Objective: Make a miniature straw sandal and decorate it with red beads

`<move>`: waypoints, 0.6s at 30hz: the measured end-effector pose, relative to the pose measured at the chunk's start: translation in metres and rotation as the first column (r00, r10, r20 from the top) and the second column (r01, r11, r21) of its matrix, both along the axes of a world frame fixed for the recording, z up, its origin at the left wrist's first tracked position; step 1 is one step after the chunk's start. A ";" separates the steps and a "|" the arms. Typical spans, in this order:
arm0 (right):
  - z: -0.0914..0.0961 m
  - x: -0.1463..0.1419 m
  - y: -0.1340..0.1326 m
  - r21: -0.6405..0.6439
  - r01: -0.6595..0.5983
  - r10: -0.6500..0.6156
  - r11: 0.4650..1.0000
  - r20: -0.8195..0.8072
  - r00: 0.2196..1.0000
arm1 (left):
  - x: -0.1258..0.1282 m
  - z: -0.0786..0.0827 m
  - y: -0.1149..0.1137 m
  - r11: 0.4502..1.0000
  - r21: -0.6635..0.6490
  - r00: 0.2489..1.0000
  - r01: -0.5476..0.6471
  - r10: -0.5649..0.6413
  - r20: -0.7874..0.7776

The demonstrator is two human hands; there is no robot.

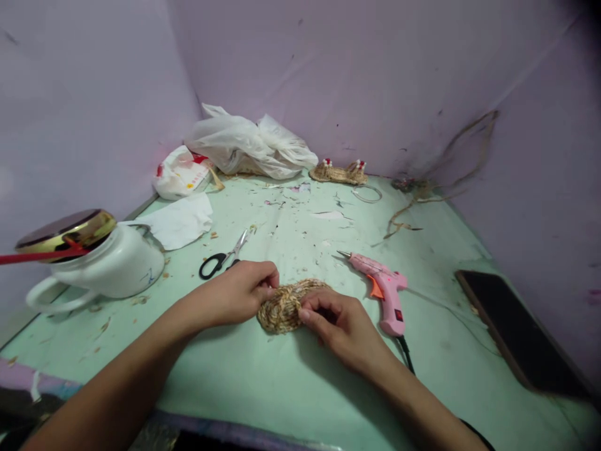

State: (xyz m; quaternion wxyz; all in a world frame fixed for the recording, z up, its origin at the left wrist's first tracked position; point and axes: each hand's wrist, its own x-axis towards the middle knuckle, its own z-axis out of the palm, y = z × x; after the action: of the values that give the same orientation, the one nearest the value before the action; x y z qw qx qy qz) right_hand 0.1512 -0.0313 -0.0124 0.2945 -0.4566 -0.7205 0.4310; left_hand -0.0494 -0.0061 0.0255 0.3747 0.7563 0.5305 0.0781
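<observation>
A braided straw piece [284,308], tan and roughly oval, lies on the green table in front of me. My left hand [248,291] grips its left edge, fingers curled over the rim. At the piece's right side, my right hand [335,319] pinches the straw between thumb and forefinger. A pink hot glue gun [382,285] with an orange trigger lies just right of my right hand, nozzle pointing up and left. Beyond my left hand rest scissors [225,255] with black handles, partly hidden behind that hand.
A white mug [117,263] with a gold lid [68,228] stands at left. A phone [521,332] lies at right. At the back are white plastic bags [253,144], a finished-looking straw slipper [338,172] with red and white beads, and loose straw strands [417,194].
</observation>
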 end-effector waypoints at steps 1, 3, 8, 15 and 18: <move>0.000 0.003 0.000 0.037 0.017 -0.017 0.999 0.004 1.000 | -0.002 0.001 0.001 1.000 -0.001 1.000 -0.014 0.014 -0.012; 0.000 0.011 0.003 0.157 0.089 -0.098 0.984 0.052 0.994 | -0.007 0.004 0.001 0.999 -0.006 0.997 -0.052 0.051 -0.054; -0.005 0.022 0.018 0.458 -0.014 -0.207 0.889 0.429 0.879 | -0.007 -0.005 -0.006 0.995 -0.023 0.990 -0.094 0.091 -0.110; 0.000 0.028 0.010 0.235 0.084 -0.204 0.968 0.552 0.809 | 0.003 -0.026 0.003 0.944 0.025 0.920 -0.329 0.315 0.232; 0.003 0.026 0.002 0.078 0.130 -0.152 0.988 0.519 0.841 | 0.010 -0.032 0.015 0.922 0.030 0.879 -0.387 0.359 0.313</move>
State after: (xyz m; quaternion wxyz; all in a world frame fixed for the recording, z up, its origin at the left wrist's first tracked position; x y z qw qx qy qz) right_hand 0.1777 -0.0290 -0.0092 0.1272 -0.6023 -0.7463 0.2532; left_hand -0.0397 0.0091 -0.0063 0.3939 0.6355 0.5985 0.2876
